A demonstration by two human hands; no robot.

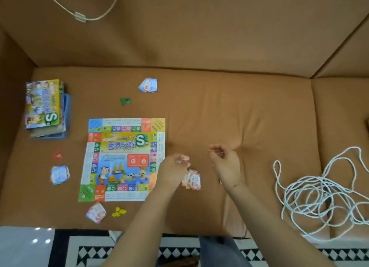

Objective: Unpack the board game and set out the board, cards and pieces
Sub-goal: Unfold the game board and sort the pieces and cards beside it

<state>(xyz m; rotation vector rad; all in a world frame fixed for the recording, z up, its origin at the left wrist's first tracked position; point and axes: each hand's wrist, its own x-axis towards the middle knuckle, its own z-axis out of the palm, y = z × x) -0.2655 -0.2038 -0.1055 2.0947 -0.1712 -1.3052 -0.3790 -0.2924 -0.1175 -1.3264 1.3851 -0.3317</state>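
Note:
The colourful game board (121,159) lies unfolded and flat on the brown sofa seat. Just right of its lower right corner sits a small stack of pink-and-white cards (192,180). My left hand (173,167) hovers above those cards with its fingers curled. My right hand (224,161) is a little further right, thumb and fingers curled towards each other. Whether either hand holds something small is too blurred to tell. The game box (45,105) stands at the far left on a blue tray (66,117).
Around the board lie card stacks (148,85), (59,174), (96,213), green pieces (125,101), red pieces (58,156) and yellow pieces (118,211). A tangled white rope (319,194) covers the seat at right. The sofa's front edge and a patterned rug (179,248) are below.

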